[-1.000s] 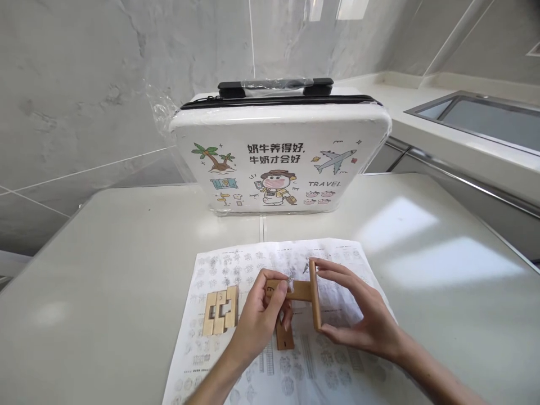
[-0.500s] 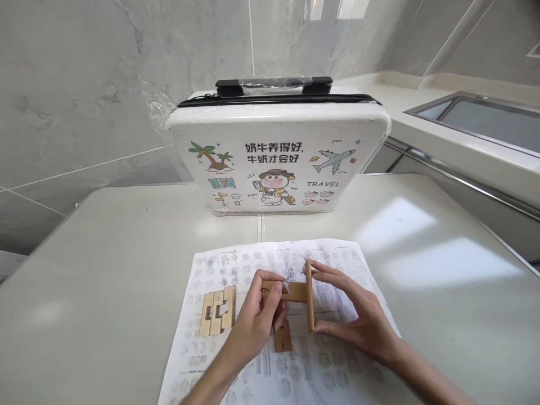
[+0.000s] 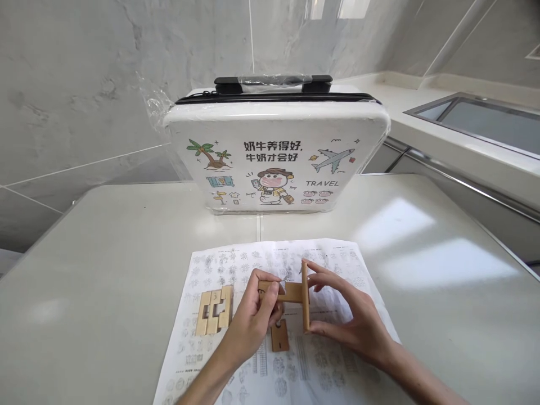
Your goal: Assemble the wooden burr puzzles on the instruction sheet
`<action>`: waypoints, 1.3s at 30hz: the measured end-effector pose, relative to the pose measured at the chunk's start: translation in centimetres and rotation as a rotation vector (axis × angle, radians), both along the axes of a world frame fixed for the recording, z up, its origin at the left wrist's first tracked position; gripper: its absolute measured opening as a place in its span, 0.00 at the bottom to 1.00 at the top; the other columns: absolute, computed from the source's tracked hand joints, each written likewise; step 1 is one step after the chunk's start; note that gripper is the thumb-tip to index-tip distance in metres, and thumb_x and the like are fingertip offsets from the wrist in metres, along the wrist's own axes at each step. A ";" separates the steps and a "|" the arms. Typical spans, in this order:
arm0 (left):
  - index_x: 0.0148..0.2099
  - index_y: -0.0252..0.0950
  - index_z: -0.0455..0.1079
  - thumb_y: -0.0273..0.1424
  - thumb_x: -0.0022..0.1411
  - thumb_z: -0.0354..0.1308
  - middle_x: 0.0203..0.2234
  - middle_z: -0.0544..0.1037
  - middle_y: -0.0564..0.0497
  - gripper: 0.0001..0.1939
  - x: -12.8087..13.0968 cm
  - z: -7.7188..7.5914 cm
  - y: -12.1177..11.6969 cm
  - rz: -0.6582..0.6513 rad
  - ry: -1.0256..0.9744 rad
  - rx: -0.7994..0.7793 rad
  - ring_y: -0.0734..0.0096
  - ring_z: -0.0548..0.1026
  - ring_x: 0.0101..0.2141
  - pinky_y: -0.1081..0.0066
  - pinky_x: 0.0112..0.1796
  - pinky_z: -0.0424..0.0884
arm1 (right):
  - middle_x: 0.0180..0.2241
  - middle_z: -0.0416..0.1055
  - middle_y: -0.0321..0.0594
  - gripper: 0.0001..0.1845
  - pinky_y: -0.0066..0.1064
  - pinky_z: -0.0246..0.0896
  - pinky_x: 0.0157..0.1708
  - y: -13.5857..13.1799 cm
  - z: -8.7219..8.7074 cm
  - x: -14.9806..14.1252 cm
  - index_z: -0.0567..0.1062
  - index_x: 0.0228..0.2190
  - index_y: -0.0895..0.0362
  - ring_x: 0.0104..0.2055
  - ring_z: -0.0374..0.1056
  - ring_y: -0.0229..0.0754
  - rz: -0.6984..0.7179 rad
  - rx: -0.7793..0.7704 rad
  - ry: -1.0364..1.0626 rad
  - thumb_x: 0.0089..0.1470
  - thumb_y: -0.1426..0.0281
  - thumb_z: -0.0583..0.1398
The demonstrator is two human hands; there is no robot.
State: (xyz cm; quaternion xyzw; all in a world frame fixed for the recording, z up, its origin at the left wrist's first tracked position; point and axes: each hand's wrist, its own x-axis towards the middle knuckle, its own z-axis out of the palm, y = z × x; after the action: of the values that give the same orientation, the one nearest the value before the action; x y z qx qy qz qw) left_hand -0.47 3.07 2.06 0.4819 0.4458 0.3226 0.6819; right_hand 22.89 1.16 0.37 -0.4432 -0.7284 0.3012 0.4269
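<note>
Left hand: our left hand (image 3: 255, 315) pinches the marked end of a notched wooden bar (image 3: 294, 292) between thumb and fingers, holding it level above the sheet.
Right hand: our right hand (image 3: 358, 315) grips an upright wooden bar (image 3: 305, 298) by its two ends, thumb below and fingertips above.
Meeting point: the level bar's far end seems to meet the middle of the upright one, making a sideways T; we cannot tell whether they interlock.
Loose bar: a third wooden bar (image 3: 279, 338) lies on the paper just below our left fingers, unattached as far as we see.
Row: pale notched bars (image 3: 215, 310), apparently three, lie side by side to the left, one marked "3", well apart from the held pair.
Progress: we judge only two bars brought together; the others remain separate.
Sheet: printed paper (image 3: 310, 385) with small diagrams lies beneath everything.
</note>
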 end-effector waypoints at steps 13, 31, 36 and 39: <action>0.50 0.41 0.62 0.54 0.76 0.52 0.22 0.59 0.62 0.21 0.3 0.4 -0.2 -0.002 0.030 0.001 0.76 0.56 0.23 0.72 0.28 0.57 | 0.67 0.70 0.53 0.28 0.42 0.82 0.45 0.0 0.2 -0.3 0.71 0.58 0.47 0.48 0.82 0.52 0.035 0.003 0.005 0.63 0.53 0.70; 0.49 0.42 0.60 0.54 0.76 0.51 0.22 0.58 0.63 0.20 0.2 0.1 0.0 -0.138 -0.012 -0.040 0.78 0.54 0.20 0.74 0.25 0.54 | 0.70 0.67 0.49 0.35 0.42 0.82 0.50 -0.1 -0.4 -0.3 0.67 0.65 0.44 0.59 0.78 0.55 0.117 -0.029 -0.039 0.62 0.55 0.71; 0.51 0.41 0.61 0.54 0.77 0.50 0.27 0.65 0.59 0.21 0.3 -0.1 -0.4 -0.064 0.082 -0.018 0.77 0.59 0.23 0.73 0.27 0.59 | 0.71 0.66 0.49 0.29 0.43 0.80 0.55 -0.3 -0.6 -0.7 0.68 0.62 0.45 0.67 0.71 0.56 0.058 -0.012 -0.036 0.64 0.60 0.70; 0.51 0.41 0.61 0.55 0.77 0.49 0.28 0.66 0.58 0.21 0.3 -0.3 -0.6 -0.089 0.092 -0.014 0.76 0.60 0.24 0.73 0.27 0.60 | 0.71 0.66 0.49 0.30 0.44 0.79 0.57 -0.4 -0.7 -0.9 0.68 0.62 0.45 0.70 0.68 0.56 0.054 -0.023 -0.033 0.63 0.60 0.71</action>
State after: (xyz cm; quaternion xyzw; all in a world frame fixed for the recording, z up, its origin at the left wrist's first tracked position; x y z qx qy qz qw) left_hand -0.13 2.51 1.77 0.5109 0.4571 0.2664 0.6776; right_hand 21.95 0.79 -0.29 -0.4332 -0.7437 0.3135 0.4012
